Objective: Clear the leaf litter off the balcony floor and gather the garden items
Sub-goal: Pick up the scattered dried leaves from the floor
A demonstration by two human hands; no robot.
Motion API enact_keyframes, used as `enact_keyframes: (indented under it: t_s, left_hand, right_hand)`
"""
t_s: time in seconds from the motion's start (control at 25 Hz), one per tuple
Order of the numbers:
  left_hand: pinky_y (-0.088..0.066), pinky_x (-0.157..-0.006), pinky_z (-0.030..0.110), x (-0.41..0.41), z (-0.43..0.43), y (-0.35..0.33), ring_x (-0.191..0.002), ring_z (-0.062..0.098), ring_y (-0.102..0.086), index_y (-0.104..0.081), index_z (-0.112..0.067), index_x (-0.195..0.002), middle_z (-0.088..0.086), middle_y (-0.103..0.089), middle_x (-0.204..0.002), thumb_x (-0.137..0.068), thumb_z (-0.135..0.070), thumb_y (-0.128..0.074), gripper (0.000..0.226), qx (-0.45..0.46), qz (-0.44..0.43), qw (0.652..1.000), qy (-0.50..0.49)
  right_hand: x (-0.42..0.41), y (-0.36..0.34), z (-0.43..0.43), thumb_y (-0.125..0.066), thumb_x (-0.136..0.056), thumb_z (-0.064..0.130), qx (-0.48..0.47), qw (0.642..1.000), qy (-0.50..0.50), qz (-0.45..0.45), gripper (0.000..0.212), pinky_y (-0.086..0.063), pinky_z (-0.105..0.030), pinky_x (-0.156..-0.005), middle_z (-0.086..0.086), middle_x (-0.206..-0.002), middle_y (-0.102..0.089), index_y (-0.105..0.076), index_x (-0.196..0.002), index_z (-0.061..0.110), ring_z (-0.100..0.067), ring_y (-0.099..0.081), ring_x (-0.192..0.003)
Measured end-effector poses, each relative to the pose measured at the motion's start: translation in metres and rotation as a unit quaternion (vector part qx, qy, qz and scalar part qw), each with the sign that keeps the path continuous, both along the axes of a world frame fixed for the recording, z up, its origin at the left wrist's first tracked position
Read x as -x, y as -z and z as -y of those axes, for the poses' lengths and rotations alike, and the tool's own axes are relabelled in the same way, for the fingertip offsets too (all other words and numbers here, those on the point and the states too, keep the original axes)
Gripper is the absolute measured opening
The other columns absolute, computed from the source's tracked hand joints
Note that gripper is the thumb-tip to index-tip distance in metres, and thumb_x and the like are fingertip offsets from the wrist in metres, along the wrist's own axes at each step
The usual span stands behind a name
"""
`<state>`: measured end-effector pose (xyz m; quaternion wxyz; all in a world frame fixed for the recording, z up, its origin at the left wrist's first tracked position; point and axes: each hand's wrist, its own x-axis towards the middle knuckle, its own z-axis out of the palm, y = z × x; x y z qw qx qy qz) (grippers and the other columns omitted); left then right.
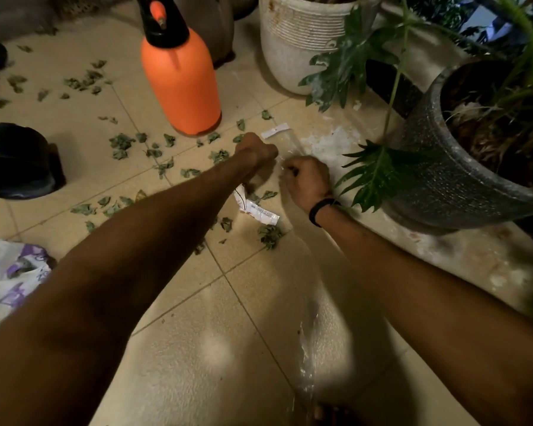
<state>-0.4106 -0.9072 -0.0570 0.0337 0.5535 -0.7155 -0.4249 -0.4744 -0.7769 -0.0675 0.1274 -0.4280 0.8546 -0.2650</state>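
Dry green leaves point(122, 142) lie scattered over the beige tiled floor point(197, 318). My left hand point(256, 152) and my right hand point(305, 179) are both curled into fists close together above the floor, each gripping the top edge of a clear plastic bag point(308, 348) that stretches from them back toward me. A white label point(275, 130) shows just beyond the hands. A crumpled white wrapper point(257, 212) lies below my left wrist among leaves. An orange spray bottle point(182, 84) with a black pump top stands upright behind my left hand.
A white ribbed pot point(293, 47) stands at the back; a dark grey pot point(443, 179) with leafy plants is at the right, close to my right hand. A black pot point(16, 161) lies at the left. A white and purple bag point(10, 272) sits at the lower left.
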Motion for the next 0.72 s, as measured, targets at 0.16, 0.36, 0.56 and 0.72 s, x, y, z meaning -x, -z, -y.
enact_keyframes:
  t_s: [0.16, 0.36, 0.56, 0.72]
  left_hand:
    - [-0.059, -0.073, 0.040, -0.028, 0.022, 0.002, -0.087, 0.026, -0.069, -0.074, -0.001, -0.097, 0.012, -0.073, -0.097, -0.083, -0.022, -0.073, 0.026, 0.063, 0.088, 0.983, 0.151]
    - [-0.056, -0.089, 0.038, -0.054, 0.026, 0.009, -0.101, 0.023, -0.064, -0.071, -0.016, -0.112, 0.002, -0.070, -0.109, -0.078, -0.037, -0.081, 0.041, 0.070, 0.222, 0.923, 0.306]
    - [-0.048, -0.088, 0.036, -0.063, 0.025, 0.013, -0.104, 0.022, -0.057, -0.059, -0.020, -0.112, 0.000, -0.062, -0.108, -0.076, -0.025, -0.085, 0.045, 0.109, 0.251, 0.889, 0.366]
    - [-0.049, -0.082, 0.037, -0.073, 0.025, 0.025, -0.094, 0.022, -0.059, -0.063, -0.016, -0.096, 0.005, -0.068, -0.101, -0.084, -0.006, -0.070, 0.017, 0.156, 0.207, 0.888, 0.379]
  right_hand:
    - [-0.025, 0.022, 0.008, -0.059, -0.089, -0.001, -0.106, 0.988, -0.102, 0.055, 0.014, -0.055, -0.025, -0.080, -0.012, -0.092, -0.071, -0.073, -0.088, 0.002, -0.022, -0.069, -0.086]
    - [-0.037, 0.035, 0.013, -0.052, -0.084, -0.009, -0.135, 0.978, -0.141, -0.071, 0.023, -0.048, -0.029, -0.074, -0.012, -0.093, -0.052, -0.067, -0.078, 0.007, -0.033, -0.059, -0.083]
    - [-0.039, 0.035, 0.022, -0.054, -0.088, -0.001, -0.108, 0.992, -0.059, -0.040, 0.020, -0.053, -0.032, -0.076, -0.015, -0.098, -0.066, -0.069, -0.097, 0.008, -0.031, -0.064, -0.090]
    - [-0.041, 0.036, 0.031, -0.049, -0.086, -0.006, -0.097, 0.992, -0.077, 0.015, 0.032, -0.051, -0.029, -0.078, -0.014, -0.095, -0.063, -0.071, -0.099, 0.014, -0.029, -0.060, -0.086]
